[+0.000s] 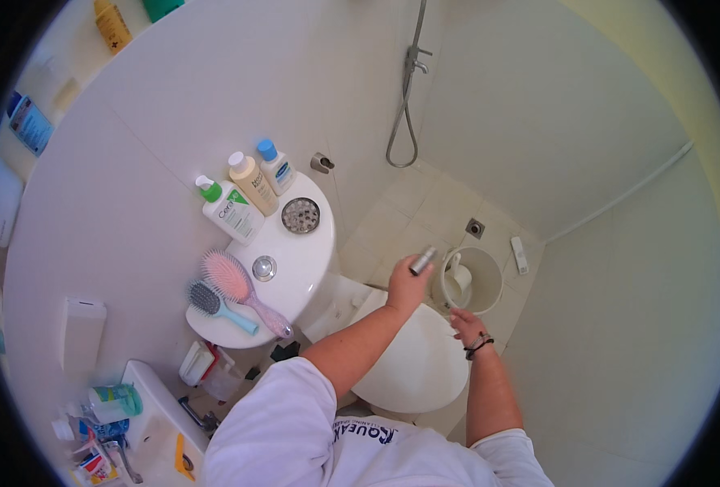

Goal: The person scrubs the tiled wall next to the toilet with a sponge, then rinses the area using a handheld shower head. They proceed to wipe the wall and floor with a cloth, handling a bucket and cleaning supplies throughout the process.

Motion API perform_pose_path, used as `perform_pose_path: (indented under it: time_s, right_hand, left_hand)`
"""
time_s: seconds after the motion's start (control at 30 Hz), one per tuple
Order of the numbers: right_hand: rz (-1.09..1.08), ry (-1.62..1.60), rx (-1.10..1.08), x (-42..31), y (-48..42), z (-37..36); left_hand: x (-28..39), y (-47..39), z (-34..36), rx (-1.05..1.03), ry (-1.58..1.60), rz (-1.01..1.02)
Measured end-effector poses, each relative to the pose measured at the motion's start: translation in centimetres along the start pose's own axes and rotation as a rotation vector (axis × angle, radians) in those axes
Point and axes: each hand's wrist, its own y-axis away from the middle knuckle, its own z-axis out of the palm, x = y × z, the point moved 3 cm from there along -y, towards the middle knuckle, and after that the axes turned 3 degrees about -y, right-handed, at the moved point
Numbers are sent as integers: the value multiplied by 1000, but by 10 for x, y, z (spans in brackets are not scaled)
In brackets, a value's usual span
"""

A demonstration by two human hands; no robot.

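Observation:
My left hand [407,285] grips a short metal cylinder [422,260], probably a spray head, above the near left side of a white bucket [492,283]. A white handled dipper [459,280] sits inside that bucket. Just below the bucket's near rim is my right hand [470,327], its fingers partly spread and nothing seen in them. I cannot tell if the fingertips touch the rim. Bracelets circle the right wrist. Under both forearms lies the closed white toilet lid [414,365].
The toilet tank lid [302,255] bears a pink hairbrush [229,277], a blue hairbrush [211,301], several lotion bottles [256,185] and a round dish [301,215]. A sink [159,420] stands lower left. A shower hose [405,115] hangs near the floor drain [475,228]; a white object [519,255] lies beyond the bucket.

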Motion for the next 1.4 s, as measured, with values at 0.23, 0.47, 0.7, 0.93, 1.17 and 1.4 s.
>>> perform_pose_path:
  time_s: [0.23,0.47,0.7,0.93,1.17,1.4]
  right_hand:
    - [93,198,71,35,11,-26]
    - [385,357,172,146,39,-68]
    - [522,555,76,281,60,-93]
    - [480,498,138,180,55,-68]
    - [303,671,159,112,55,-55]
    - [567,622,165,134,88,-67]
  left_hand:
    - [0,-86,-48,241,176,-225]
    - [-5,-153,-89,633,432,-324]
    - [-6,-189,-98,691,427,-237]
    - [0,-220,-113,759,396,-229]
    - [2,-252,-124,742,279,-178]
    - [16,-256,-150,515,290,-96]
